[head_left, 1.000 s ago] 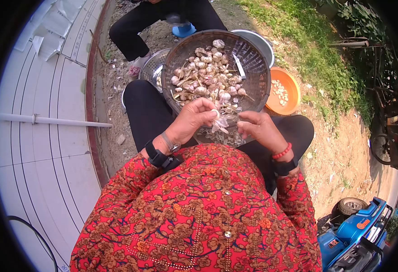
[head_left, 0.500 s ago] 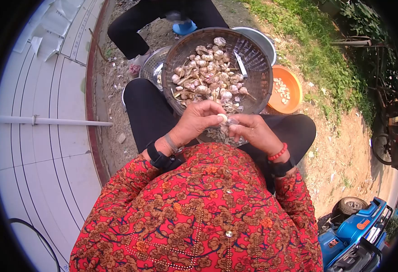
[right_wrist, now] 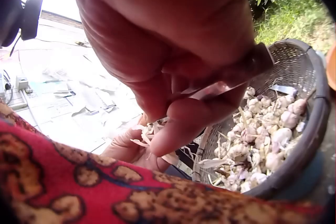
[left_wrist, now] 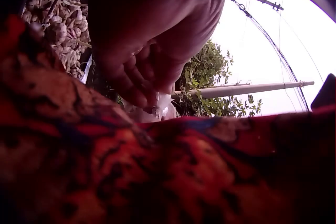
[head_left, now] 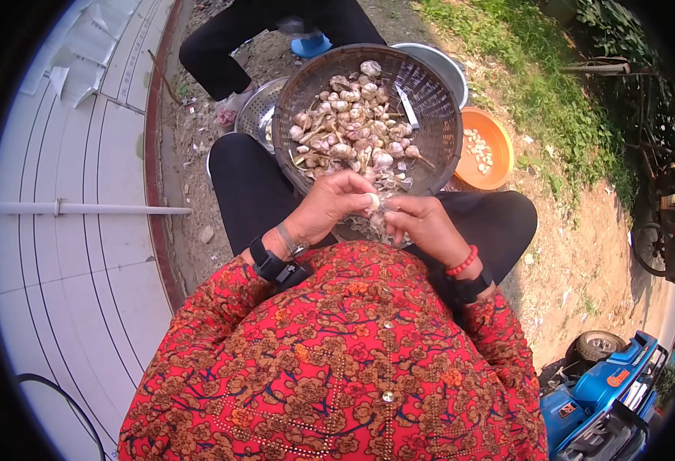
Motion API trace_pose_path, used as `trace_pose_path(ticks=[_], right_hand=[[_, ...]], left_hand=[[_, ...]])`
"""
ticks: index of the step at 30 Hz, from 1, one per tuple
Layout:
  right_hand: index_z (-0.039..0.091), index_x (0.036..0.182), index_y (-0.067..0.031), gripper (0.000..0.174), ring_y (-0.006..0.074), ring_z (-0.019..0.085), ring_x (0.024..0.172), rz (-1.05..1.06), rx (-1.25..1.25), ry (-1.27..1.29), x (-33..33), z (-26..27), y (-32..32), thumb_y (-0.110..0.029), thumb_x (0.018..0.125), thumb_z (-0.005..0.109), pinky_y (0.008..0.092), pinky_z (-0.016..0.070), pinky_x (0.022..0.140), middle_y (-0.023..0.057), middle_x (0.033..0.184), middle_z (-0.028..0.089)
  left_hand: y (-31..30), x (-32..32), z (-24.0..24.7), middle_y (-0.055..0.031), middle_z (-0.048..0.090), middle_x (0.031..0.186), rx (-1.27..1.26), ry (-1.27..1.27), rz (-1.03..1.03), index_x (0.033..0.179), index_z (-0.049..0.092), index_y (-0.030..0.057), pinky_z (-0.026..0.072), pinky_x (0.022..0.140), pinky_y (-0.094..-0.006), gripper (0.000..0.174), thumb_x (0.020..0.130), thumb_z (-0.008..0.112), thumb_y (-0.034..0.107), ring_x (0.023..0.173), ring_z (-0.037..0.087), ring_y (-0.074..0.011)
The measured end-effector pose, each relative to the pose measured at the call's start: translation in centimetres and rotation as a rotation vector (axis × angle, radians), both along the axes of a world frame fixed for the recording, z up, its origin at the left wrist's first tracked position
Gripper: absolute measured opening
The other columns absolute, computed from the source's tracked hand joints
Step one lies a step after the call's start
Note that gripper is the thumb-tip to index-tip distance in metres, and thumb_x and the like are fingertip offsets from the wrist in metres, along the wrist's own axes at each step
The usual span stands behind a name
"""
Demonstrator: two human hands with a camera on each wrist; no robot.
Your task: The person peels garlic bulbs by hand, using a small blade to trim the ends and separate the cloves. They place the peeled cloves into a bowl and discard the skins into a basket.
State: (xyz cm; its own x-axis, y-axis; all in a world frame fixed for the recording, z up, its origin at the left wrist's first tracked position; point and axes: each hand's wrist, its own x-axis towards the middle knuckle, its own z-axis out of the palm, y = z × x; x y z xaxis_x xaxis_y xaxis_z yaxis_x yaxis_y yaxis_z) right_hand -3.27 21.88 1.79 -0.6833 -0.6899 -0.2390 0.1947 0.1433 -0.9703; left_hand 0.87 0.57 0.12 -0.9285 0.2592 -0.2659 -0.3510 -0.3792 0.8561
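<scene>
Clove [head_left: 374,202] sits pinched between left fingers [head_left: 331,203], just beside right fingers [head_left: 428,224] curled round a metallic tool [right_wrist: 256,66].

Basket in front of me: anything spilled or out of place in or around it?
Two things: a flat, pale, knife-like object lies loose inside the basket, beside the garlic bulbs. Papery scraps lie just outside its near rim, probably spilled peelings. No damage shows.
</scene>
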Motion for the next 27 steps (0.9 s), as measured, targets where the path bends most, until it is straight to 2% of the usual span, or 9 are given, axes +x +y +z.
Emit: trace_pose_path(ticks=[4, 8, 13, 17, 19, 27], right_hand=[[0.067, 0.096, 0.0022, 0.015, 0.006, 0.057, 0.056, -0.057, 0.064, 0.103, 0.3, -0.2, -0.6, -0.005, 0.09, 0.056, 0.0218, 0.0473, 0.052, 0.0014, 0.069, 0.062], [0.067, 0.096, 0.0021, 0.015, 0.0059, 0.056, 0.055, -0.086, 0.035, 0.018, 0.4, -0.6, -0.8, -0.004, 0.09, 0.056, 0.0223, 0.0477, 0.051, 0.0016, 0.068, 0.062], [0.068, 0.096, 0.0015, 0.015, 0.0063, 0.057, 0.054, -0.128, 0.021, 0.002, 0.4, -0.6, -0.5, -0.005, 0.09, 0.056, 0.023, 0.0482, 0.051, 0.0024, 0.068, 0.063], [0.068, 0.097, 0.001, 0.015, 0.0067, 0.057, 0.053, -0.124, 0.064, 0.122, 0.6, -1.0, -0.5, -0.005, 0.089, 0.057, 0.0238, 0.0483, 0.051, 0.003, 0.066, 0.063], [0.068, 0.098, 0.0007, 0.015, 0.0068, 0.057, 0.053, -0.117, 0.097, 0.175, 0.7, -1.2, -0.7, -0.005, 0.089, 0.058, 0.0242, 0.0483, 0.05, 0.0032, 0.066, 0.063], [0.067, 0.101, 0.0019, 0.017, 0.0063, 0.056, 0.054, -0.175, 0.03, 0.042, 0.0, -1.8, 0.2, -0.005, 0.089, 0.057, 0.0224, 0.0466, 0.051, 0.0018, 0.066, 0.062]], left_hand=[[-0.2, 0.1, -0.4, -0.0037, 0.06, 0.096, 0.032, -0.022, 0.013, 0.099, 0.06, 0.0022, 0.0518, 0.079, -0.0268, 0.011, 0.089, 0.062, 0.006, 0.089, 0.061, -0.0122], [-0.2, 0.1, -0.7, -0.0041, 0.061, 0.098, 0.029, 0.012, 0.019, 0.101, 0.059, 0.0033, 0.0526, 0.081, -0.0278, 0.012, 0.09, 0.061, 0.005, 0.091, 0.061, -0.0131], [0.3, -0.1, 0.2, -0.0029, 0.062, 0.099, -0.129, 0.028, 0.005, 0.104, 0.06, 0.0035, 0.0515, 0.077, -0.0252, 0.015, 0.09, 0.062, 0.008, 0.088, 0.06, -0.01], [0.7, -0.2, 0.9, -0.0021, 0.063, 0.097, -0.336, 0.04, -0.058, 0.107, 0.06, 0.0028, 0.0504, 0.073, -0.023, 0.019, 0.09, 0.063, 0.01, 0.085, 0.06, -0.0079], [0.6, -0.4, 0.2, -0.0026, 0.063, 0.098, -0.302, 0.056, -0.054, 0.108, 0.06, 0.0026, 0.0509, 0.074, -0.0231, 0.02, 0.09, 0.063, 0.01, 0.085, 0.06, -0.0079], [-0.1, -0.2, -0.4, -0.0073, 0.064, 0.107, -0.039, -0.052, 0.002, 0.111, 0.059, 0.0016, 0.0517, 0.081, -0.0266, 0.022, 0.091, 0.06, 0.008, 0.091, 0.061, -0.0115]])
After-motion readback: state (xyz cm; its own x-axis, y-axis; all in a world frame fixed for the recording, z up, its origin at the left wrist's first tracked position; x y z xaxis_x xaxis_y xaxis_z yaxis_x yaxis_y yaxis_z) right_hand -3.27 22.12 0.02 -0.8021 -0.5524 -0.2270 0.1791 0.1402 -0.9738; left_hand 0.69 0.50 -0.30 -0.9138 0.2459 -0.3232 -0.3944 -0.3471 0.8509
